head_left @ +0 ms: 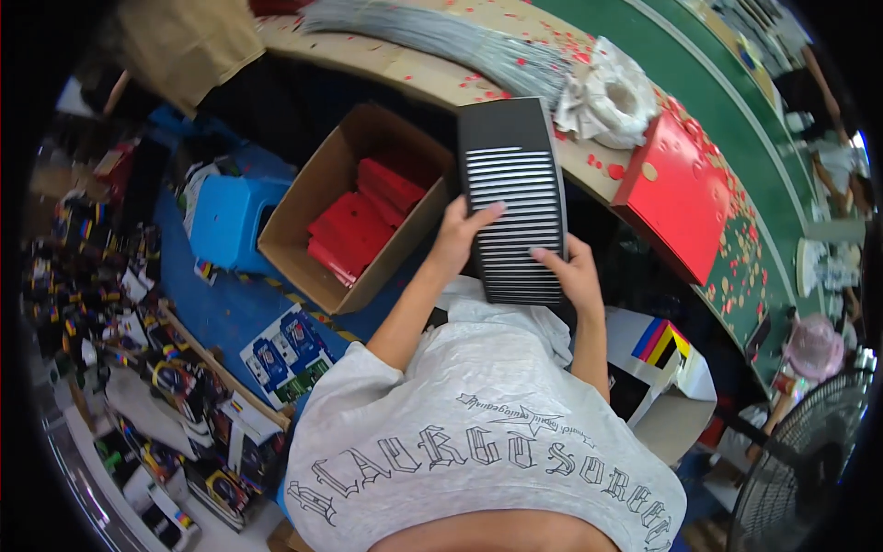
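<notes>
A long black panel with a row of white stripes (513, 198) stands tilted over my lap, its far end reaching to the table edge. Along its left side my left hand (463, 235) grips it, the thumb lying on the striped face. My right hand (574, 276) holds the lower right side, thumb likewise on the front. The fingers behind the panel are hidden. To the left of my left hand sits an open cardboard box (308, 216) with several red folded pieces (354, 230) in it.
A red flat box (676, 198) lies on the table at right, near a white wrapped roll (612, 101) and a bundle of grey wires (441, 41). Red scraps are scattered there. A blue stool (230, 221) stands at left, a black fan (796, 469) at lower right.
</notes>
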Demonstrator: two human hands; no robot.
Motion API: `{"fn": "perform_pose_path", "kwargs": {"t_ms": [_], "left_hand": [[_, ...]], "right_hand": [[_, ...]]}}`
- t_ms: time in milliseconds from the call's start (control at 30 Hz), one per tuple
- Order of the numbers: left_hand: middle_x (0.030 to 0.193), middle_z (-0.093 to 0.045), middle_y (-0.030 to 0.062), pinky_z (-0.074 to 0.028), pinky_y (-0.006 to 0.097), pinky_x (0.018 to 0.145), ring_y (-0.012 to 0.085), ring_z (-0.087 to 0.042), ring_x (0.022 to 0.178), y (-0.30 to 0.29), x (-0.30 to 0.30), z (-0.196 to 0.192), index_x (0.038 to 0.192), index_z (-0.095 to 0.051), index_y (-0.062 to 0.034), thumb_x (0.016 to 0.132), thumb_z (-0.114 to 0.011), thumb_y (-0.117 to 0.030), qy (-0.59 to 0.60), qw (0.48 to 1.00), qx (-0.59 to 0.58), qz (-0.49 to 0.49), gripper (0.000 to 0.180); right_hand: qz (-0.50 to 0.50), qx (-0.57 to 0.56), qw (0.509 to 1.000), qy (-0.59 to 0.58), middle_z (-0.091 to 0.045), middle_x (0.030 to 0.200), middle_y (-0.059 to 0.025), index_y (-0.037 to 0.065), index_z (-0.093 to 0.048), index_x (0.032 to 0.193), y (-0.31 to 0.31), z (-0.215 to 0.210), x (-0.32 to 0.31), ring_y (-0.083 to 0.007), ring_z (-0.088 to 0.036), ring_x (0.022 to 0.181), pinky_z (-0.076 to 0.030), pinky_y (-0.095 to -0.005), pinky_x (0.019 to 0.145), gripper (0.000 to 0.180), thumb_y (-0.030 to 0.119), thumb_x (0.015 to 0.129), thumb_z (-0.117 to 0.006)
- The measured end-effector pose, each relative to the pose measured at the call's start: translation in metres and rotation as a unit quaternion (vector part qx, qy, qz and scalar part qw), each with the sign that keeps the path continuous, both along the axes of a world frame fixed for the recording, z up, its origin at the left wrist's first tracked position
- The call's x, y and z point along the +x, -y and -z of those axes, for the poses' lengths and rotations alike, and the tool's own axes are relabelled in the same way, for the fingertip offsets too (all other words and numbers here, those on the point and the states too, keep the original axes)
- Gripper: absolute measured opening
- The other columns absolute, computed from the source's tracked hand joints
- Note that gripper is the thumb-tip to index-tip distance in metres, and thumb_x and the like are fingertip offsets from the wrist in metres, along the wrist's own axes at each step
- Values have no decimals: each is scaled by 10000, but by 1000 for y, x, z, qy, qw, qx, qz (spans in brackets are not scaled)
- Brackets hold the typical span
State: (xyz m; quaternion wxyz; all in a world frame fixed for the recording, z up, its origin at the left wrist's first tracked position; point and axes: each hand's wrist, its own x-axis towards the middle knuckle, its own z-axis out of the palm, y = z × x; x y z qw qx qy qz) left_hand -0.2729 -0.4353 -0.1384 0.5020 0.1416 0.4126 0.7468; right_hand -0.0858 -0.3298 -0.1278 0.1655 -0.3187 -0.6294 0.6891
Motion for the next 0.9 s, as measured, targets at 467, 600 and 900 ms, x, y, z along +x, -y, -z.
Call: {"fn": "perform_pose_path", "kwargs": {"t_ms": [467, 600, 900], "left_hand": [[1104, -688, 94, -487, 289, 927, 150, -643, 993, -59, -18, -77, 1190, -616, 42, 876, -707, -50, -153, 981, 49, 112, 340], [1120, -685, 104, -537, 324, 870, 196, -682, 973, -83, -32, -105, 1205, -613, 36, 923, -687, -71, -64, 993, 24, 100, 311], [1299, -591, 95, -473, 309, 999, 171, -598, 1150, -64, 11, -124, 1375, -492, 12, 953, -633, -20, -110, 991, 71, 9, 446]], "right_hand": [[165, 44, 971, -167, -683, 1009, -66, -41, -506, 1382, -40, -79, -2, -93, -639, 933, -499, -221, 839, 461, 2, 944, -645], [163, 166, 969, -81, -688, 1037, -75, -1, -573, 1337, -40, -94, 0, -123, -657, 912, -523, -241, 771, 471, 20, 886, -707], [340, 568, 749, -26, -721, 1131, -133, 17, -750, 998, -30, -121, -38, -293, -707, 961, -572, -361, 820, 277, 75, 739, -831]]}}
